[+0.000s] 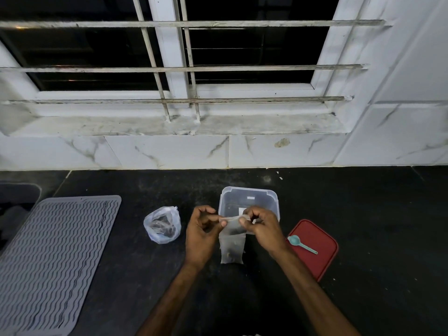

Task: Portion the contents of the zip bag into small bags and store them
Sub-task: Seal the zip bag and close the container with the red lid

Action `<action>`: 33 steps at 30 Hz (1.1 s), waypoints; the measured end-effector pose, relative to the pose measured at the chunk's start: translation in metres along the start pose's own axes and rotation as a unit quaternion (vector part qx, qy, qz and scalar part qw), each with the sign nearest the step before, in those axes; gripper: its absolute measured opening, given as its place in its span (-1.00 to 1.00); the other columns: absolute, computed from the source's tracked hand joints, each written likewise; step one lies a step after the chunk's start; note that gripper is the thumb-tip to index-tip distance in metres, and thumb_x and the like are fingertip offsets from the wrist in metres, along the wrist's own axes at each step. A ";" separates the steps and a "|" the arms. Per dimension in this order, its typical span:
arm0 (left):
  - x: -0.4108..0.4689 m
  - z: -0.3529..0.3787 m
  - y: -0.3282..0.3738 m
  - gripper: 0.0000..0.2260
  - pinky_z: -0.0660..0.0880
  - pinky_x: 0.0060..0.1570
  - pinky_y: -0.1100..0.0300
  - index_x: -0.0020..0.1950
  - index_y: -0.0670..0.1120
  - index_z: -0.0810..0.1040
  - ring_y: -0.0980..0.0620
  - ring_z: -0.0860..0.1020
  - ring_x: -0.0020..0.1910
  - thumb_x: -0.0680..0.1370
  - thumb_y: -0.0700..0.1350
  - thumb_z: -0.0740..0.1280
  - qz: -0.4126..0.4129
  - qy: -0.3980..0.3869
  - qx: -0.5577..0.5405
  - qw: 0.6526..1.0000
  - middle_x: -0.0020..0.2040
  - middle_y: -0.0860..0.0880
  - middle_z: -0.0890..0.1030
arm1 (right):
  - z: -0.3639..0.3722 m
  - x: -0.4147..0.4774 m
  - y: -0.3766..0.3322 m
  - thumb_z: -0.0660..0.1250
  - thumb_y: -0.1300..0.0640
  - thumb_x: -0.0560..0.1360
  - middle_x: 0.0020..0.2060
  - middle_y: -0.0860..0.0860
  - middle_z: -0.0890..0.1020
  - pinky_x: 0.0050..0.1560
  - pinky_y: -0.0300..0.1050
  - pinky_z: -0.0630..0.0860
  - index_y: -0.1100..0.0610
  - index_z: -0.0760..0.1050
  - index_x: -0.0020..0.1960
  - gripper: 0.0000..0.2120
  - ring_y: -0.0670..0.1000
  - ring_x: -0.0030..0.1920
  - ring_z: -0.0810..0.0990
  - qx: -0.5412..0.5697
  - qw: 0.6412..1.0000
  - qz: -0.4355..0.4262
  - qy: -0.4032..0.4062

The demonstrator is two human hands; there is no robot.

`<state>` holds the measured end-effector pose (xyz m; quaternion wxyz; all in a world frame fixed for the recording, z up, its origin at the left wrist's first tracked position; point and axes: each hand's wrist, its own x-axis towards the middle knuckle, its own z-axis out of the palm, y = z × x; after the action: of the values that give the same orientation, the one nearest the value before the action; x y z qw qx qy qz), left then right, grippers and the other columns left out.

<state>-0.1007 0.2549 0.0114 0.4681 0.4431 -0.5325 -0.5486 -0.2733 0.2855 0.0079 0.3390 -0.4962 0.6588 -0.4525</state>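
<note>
- Centrally, the left hand [201, 236] and the right hand [264, 229] each pinch the top edge of a small bag [231, 248]. Thumb and curled fingers close on the strip, and the edge is stretched flat between the two sets of fingertips.
- Below the fingers the small bag hangs upright and translucent, with dark contents showing inside. Whether its bottom edge touches the black counter [363, 214] cannot be told.
- Just beyond the fingers stands a clear container [249, 196] without a lid, its near rim hidden behind both hands.
- Left of the left fingers, near but apart, sits a larger plastic bag [162, 225], mouth open, with dark matter inside.
- Right of the right fingers, past the wrist, a red lid [322, 260] lies flat. A teal spoon [300, 244] rests on it, bowl toward the hand.
- Far left of the fingers lies a grey ribbed mat [55, 251], its right edge well apart from the larger plastic bag.
- Bare counter shows on the body side of the fingers, between the forearms, and far right past the red lid. Beyond the fingers the counter ends at a tiled wall [169, 151] under a barred window [254, 52].
</note>
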 end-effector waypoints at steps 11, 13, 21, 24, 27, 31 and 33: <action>0.002 0.006 -0.004 -0.59 0.56 -0.01 0.01 -0.07 -0.04 0.29 -0.07 0.69 -0.12 0.43 -0.41 0.45 0.006 0.048 0.038 0.998 -0.22 -0.12 0.70 | 0.007 0.001 -0.016 0.51 0.25 0.40 -0.27 -0.10 0.60 -0.16 -0.40 0.42 0.10 0.61 -0.22 -0.89 -0.16 -0.21 0.56 -0.049 0.997 -0.065 -0.002; 0.004 0.005 -0.002 -0.60 0.55 -0.05 0.05 -0.07 -0.06 0.29 -0.05 0.69 -0.14 0.43 -0.41 0.45 0.004 0.045 0.027 0.999 -0.24 -0.07 0.71 | 0.008 0.004 -0.015 0.50 0.17 0.42 -0.24 -0.12 0.61 -0.13 -0.32 0.46 0.05 0.59 -0.19 -0.90 -0.13 -0.17 0.57 -0.078 0.994 -0.080 0.001; 0.006 0.005 -0.003 -0.59 0.52 -0.08 0.15 -0.07 -0.03 0.27 -0.07 0.68 -0.14 0.44 -0.37 0.47 0.016 0.025 0.027 0.999 -0.23 -0.11 0.71 | 0.018 0.004 -0.018 0.51 -0.02 0.39 -0.34 -0.23 0.50 -0.09 -0.03 0.48 -0.02 0.56 -0.32 -0.82 -0.17 -0.25 0.48 -0.223 0.963 -0.149 0.020; 0.010 0.004 -0.003 -0.60 0.52 -0.11 0.19 -0.07 -0.05 0.28 -0.08 0.67 -0.15 0.44 -0.39 0.46 0.018 0.006 0.027 0.999 -0.25 -0.15 0.68 | 0.014 0.005 -0.020 0.56 0.02 0.34 -0.42 -0.16 0.53 -0.24 -0.06 0.46 -0.04 0.49 -0.41 -0.72 -0.10 -0.35 0.50 -0.173 0.977 -0.125 0.014; 0.012 0.003 -0.002 -0.62 0.53 -0.10 0.19 -0.07 -0.07 0.31 -0.07 0.65 -0.17 0.43 -0.40 0.46 0.009 0.001 0.012 1.000 -0.26 -0.20 0.65 | 0.005 0.007 -0.018 0.56 0.11 0.36 -0.32 -0.08 0.67 -0.21 -0.13 0.53 -0.02 0.63 -0.29 -0.87 -0.11 -0.25 0.62 -0.012 0.999 -0.024 -0.032; 0.013 0.001 -0.006 -0.63 0.56 -0.04 0.11 -0.05 -0.08 0.33 -0.10 0.63 -0.16 0.43 -0.42 0.45 -0.005 0.008 -0.016 1.000 -0.30 -0.13 0.63 | -0.010 0.007 -0.013 0.53 0.26 0.39 -0.25 -0.05 0.72 -0.06 -0.17 0.60 0.11 0.69 -0.20 -0.92 -0.10 -0.19 0.68 0.018 1.000 0.002 0.001; 0.013 0.004 -0.007 -0.64 0.57 0.01 0.04 -0.05 -0.09 0.34 -0.08 0.63 -0.16 0.43 -0.43 0.44 -0.011 0.006 -0.033 0.999 -0.31 -0.11 0.62 | -0.009 0.006 -0.013 0.53 0.23 0.40 -0.31 -0.07 0.70 -0.11 -0.20 0.60 0.12 0.66 -0.26 -0.91 -0.12 -0.23 0.67 -0.037 0.999 -0.023 0.031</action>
<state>-0.1069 0.2430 0.0045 0.4796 0.4362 -0.5062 -0.5687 -0.2782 0.2811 0.0235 0.2895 -0.5088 0.6739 -0.4508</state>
